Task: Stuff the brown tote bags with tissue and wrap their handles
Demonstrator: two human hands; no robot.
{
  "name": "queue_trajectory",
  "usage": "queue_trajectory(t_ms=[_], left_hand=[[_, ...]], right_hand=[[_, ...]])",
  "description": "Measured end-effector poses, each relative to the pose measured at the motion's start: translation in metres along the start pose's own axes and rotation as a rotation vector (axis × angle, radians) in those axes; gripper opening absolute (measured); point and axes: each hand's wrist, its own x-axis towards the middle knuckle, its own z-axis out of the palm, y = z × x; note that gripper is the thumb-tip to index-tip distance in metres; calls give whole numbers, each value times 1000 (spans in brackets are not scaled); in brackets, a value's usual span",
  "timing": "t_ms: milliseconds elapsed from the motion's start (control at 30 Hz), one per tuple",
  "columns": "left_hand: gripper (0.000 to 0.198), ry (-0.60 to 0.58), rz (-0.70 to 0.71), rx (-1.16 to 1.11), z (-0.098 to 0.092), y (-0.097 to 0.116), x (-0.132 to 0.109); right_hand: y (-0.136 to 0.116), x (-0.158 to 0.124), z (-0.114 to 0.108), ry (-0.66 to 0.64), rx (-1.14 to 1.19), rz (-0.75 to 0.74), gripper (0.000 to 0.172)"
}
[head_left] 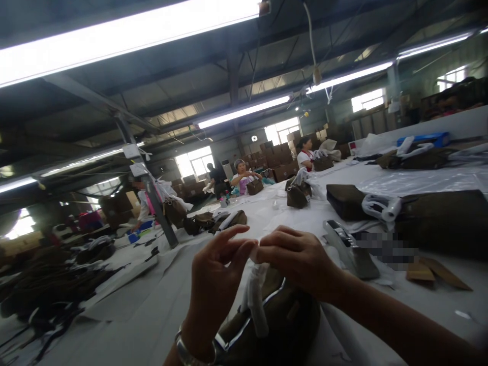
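Observation:
Directly before me a dark olive handbag [282, 325] lies on the white-covered table, its handle [256, 300] bound in white wrapping and its silvery zip edge showing. Above it, my left hand [221, 279] pinches with thumb and a finger, another finger stretched out. My right hand [301, 259] is closed too, its fingertips meeting those of the left. Something small and pale shows between the fingertips, too blurred to name. A watch with a metal band [186, 351] is on my left wrist.
A grey tape-dispenser-like tool [351, 251] and brown card pieces [434, 272] lie at right, near a large dark bag [442, 218]. Further bags [298, 193] stand beyond. A post [162, 213] rises at left, near piled dark material [57, 279]. Co-workers [244, 178] are across the table.

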Motion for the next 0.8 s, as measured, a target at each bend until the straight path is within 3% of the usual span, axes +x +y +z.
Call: queue_trajectory(t_ms=[100,233,333,433,500,567,600,700,800], left_hand=[[29,174,2,-41,-5,-8,1],[33,171,-105,-156,-8,-21,-2],[47,38,-164,-19,-5,-25,-5],[62,-222,-224,223,3,-27,-7],[59,-388,-193,389,8,-30,-8],[48,-438,-23,585,12,-36,-9],[42,-408,101,698,12,-40,-9],[33,-236,489,1006,11,-56,-8],[36,-98,738,1075,12,-67,-6]], right_hand=[[3,-19,6,-54,-36,-52,12],[1,-55,6,-45,-62,6,16],[-3,-81,3,14,-2,152,22],[-6,-99,1,134,25,287,28],[-8,-108,0,198,19,361,29],[-9,-117,0,225,46,444,27],[-10,-121,-1,222,73,485,26],[-13,-139,-2,169,147,569,24],[-14,-162,-8,106,119,605,23]])
